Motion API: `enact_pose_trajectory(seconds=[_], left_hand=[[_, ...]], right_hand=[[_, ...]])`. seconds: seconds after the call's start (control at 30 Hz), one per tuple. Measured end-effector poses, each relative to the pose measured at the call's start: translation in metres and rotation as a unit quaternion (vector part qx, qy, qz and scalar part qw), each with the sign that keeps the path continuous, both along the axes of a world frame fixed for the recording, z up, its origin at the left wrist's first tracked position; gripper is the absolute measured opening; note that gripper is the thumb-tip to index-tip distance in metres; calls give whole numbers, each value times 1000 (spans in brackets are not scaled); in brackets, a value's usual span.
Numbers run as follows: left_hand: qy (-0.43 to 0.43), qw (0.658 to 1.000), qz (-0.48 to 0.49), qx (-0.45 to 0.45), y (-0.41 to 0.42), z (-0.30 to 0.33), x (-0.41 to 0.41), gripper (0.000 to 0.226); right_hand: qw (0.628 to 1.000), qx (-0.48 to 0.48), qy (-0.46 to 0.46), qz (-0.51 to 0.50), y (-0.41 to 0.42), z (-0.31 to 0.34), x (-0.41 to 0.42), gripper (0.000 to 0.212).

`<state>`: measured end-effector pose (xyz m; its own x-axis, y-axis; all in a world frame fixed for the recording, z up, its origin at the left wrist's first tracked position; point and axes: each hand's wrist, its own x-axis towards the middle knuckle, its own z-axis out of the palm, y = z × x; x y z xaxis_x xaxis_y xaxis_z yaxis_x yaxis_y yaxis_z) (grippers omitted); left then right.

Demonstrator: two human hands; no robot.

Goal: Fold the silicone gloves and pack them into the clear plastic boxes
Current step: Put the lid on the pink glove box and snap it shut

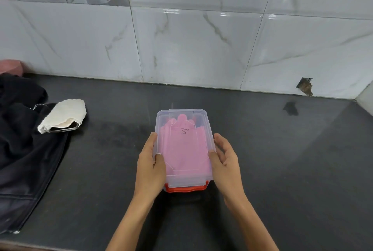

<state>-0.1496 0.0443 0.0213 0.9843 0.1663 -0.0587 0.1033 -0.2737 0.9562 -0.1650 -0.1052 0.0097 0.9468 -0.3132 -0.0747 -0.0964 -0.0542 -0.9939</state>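
A clear plastic box (182, 112) sits on the dark counter in the middle of the view, its clear lid on top with a small black mark on it. Pink silicone gloves (185, 150) lie inside, fingers pointing toward the wall, seen through the lid. A red clip (184, 188) shows at the near end of the box. My left hand (150, 167) grips the box's left side, thumb on the lid's edge. My right hand (225, 162) holds the right side, thumb on the lid, fingers curled around the wall.
Dark cloth (22, 145) covers the counter's left part. A phone wrapped in white cloth (63, 116) lies on it. A pink object (10, 67) sits at the far left by the wall. The tiled wall (191, 49) runs behind, with a corner at the right.
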Motion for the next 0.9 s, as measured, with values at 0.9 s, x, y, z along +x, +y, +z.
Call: enact_pose_trajectory(seconds=[0.9], left_hand=[[61, 987, -16, 149, -6, -2, 124, 47]], right_hand=[[945, -270, 145, 118, -26, 16, 124, 51]])
